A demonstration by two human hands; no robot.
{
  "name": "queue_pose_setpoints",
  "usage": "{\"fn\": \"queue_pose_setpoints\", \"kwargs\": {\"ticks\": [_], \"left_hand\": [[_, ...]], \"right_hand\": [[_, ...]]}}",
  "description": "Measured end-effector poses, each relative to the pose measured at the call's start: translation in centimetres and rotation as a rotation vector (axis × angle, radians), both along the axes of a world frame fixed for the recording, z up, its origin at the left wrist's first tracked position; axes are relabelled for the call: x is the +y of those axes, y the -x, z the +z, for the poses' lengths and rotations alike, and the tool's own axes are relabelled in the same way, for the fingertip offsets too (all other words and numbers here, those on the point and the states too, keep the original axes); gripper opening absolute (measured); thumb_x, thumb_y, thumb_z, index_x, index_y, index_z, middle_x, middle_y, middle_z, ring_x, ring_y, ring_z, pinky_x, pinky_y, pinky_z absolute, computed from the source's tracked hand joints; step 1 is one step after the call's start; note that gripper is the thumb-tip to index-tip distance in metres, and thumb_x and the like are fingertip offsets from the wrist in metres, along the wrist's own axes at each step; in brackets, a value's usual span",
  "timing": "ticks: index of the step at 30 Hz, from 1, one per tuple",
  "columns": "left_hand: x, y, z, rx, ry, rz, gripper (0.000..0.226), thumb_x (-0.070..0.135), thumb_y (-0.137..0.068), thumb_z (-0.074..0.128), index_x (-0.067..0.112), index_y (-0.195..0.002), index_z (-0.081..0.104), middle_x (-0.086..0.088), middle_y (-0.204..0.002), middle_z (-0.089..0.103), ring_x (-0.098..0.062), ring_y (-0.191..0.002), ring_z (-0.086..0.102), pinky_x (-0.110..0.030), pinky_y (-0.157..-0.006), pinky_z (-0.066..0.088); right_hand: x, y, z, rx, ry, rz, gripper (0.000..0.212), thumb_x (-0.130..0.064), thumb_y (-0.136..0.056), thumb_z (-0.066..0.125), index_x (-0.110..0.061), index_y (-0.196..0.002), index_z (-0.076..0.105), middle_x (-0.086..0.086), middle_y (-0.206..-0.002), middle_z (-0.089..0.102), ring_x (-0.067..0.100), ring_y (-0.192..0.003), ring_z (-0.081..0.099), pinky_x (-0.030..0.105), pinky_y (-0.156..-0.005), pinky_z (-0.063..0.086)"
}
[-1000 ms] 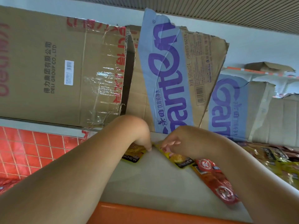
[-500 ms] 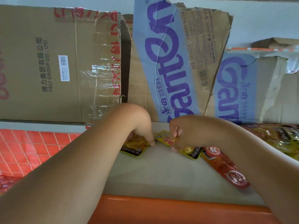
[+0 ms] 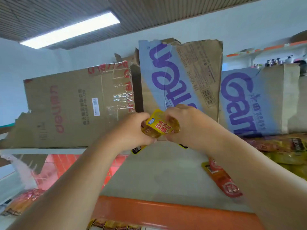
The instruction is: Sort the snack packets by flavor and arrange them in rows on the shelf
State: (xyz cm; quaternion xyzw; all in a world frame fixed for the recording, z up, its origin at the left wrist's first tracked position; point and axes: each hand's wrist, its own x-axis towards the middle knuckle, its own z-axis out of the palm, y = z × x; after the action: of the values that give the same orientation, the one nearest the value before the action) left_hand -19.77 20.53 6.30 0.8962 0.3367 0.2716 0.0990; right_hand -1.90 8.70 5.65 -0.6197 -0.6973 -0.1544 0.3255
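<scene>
Both hands hold yellow snack packets [image 3: 160,126] lifted a little above the pale shelf [image 3: 159,176], at its back. My left hand [image 3: 132,130] grips them from the left, and my right hand [image 3: 184,123] grips them from the right. The packets' black lower ends [image 3: 137,149] stick out under the hands. I cannot tell how many packets are in the bunch. A red-orange packet [image 3: 222,180] lies flat on the shelf under my right forearm. A heap of yellow and red packets [image 3: 285,151] lies at the shelf's right end.
Cardboard boxes stand along the back: a brown one [image 3: 74,110] on the left and two blue-printed water boxes [image 3: 179,75] [image 3: 245,103]. The shelf has an orange front edge [image 3: 166,213]. More packets [image 3: 114,225] sit on the level below, and red bags [image 3: 21,203] lie lower left.
The yellow packets lay apart on the shelf under my fingers. Now both hands have brought them together and lifted them off it. The camera has tilted up.
</scene>
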Motion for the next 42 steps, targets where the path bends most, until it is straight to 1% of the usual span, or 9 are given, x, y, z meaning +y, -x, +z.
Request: {"fn": "queue_pose_setpoints", "kwargs": {"ticks": [5,11,13,16,21,26,30,35,42], "left_hand": [[-2.9,3.8,0.6,-0.123,-0.241,0.074,0.041,0.046,-0.063,0.091,0.036,-0.094,0.066,0.013,-0.088,0.066,-0.004,-0.082,0.063,-0.028,-0.071,0.051],[-6.2,8.7,0.8,-0.275,-0.355,0.142,0.043,0.059,-0.063,0.076,0.034,-0.096,0.069,0.015,-0.098,0.064,-0.001,-0.094,0.061,-0.015,-0.078,0.046],[-6.5,10.7,0.5,-0.302,-0.347,0.189,0.042,0.059,-0.064,0.072,0.034,-0.097,0.069,0.015,-0.099,0.065,-0.002,-0.096,0.062,-0.020,-0.082,0.049],[-6.4,14.4,-0.3,-0.306,-0.335,0.236,0.037,0.050,-0.067,0.079,0.034,-0.098,0.068,0.013,-0.101,0.065,-0.004,-0.092,0.064,-0.028,-0.081,0.052],[-4.8,22.6,-2.2,-0.289,-0.330,0.333,0.037,0.053,-0.070,0.081,0.039,-0.101,0.067,0.015,-0.103,0.067,0.000,-0.092,0.064,-0.018,-0.074,0.047],[-1.9,31.5,-5.6,-0.295,-0.293,0.392,0.047,0.066,-0.067,0.069,0.039,-0.105,0.066,0.016,-0.103,0.065,0.000,-0.091,0.061,-0.023,-0.072,0.048],[0.9,36.2,-9.8,-0.319,-0.222,0.378,0.045,0.052,-0.073,0.083,0.038,-0.113,0.067,0.016,-0.104,0.064,-0.004,-0.094,0.061,-0.020,-0.069,0.043],[4.3,38.4,-14.3,-0.294,-0.124,0.366,0.042,0.051,-0.076,0.085,0.039,-0.110,0.064,0.019,-0.101,0.060,0.008,-0.084,0.057,-0.007,-0.059,0.038],[9.0,35.9,-20.0,-0.254,0.027,0.316,0.041,0.051,-0.078,0.081,0.036,-0.110,0.061,0.013,-0.101,0.057,-0.006,-0.087,0.059,-0.013,-0.063,0.035]], "right_hand": [[-1.3,2.3,0.7,-0.185,-0.150,0.084,0.043,-0.051,-0.079,0.075,-0.030,-0.112,0.059,-0.007,-0.094,0.052,0.015,-0.089,0.050,0.025,-0.071,0.033],[-2.1,5.7,0.7,-0.072,-0.201,0.219,0.042,-0.048,-0.077,0.079,-0.025,-0.107,0.062,-0.002,-0.094,0.052,0.018,-0.086,0.049,0.032,-0.074,0.038],[-1.7,7.9,-0.1,-0.041,-0.243,0.263,0.040,-0.041,-0.076,0.082,-0.018,-0.104,0.064,-0.004,-0.092,0.050,0.016,-0.083,0.045,0.027,-0.073,0.031],[-0.5,12.2,-1.0,0.047,-0.271,0.353,0.039,-0.040,-0.076,0.082,-0.017,-0.102,0.065,-0.004,-0.093,0.053,0.016,-0.084,0.050,0.029,-0.075,0.038],[2.6,20.5,-3.0,0.111,-0.239,0.378,0.037,-0.040,-0.075,0.082,-0.026,-0.103,0.062,-0.003,-0.095,0.052,0.019,-0.085,0.054,0.032,-0.072,0.043],[5.7,29.0,-5.7,0.173,-0.187,0.379,0.035,-0.043,-0.076,0.080,-0.035,-0.103,0.060,-0.008,-0.093,0.051,0.017,-0.086,0.053,0.031,-0.072,0.041],[8.0,34.2,-9.4,0.213,-0.127,0.343,0.033,-0.042,-0.076,0.081,-0.036,-0.097,0.057,-0.011,-0.093,0.049,0.016,-0.086,0.052,0.031,-0.072,0.044],[9.9,36.8,-14.3,0.275,-0.043,0.236,0.035,-0.040,-0.078,0.081,-0.038,-0.103,0.057,-0.010,-0.098,0.049,0.017,-0.089,0.052,0.031,-0.074,0.048],[12.6,35.5,-18.9,0.305,0.013,0.064,0.042,-0.044,-0.076,0.081,-0.031,-0.112,0.063,-0.009,-0.099,0.050,0.017,-0.090,0.053,0.030,-0.075,0.049]]}}
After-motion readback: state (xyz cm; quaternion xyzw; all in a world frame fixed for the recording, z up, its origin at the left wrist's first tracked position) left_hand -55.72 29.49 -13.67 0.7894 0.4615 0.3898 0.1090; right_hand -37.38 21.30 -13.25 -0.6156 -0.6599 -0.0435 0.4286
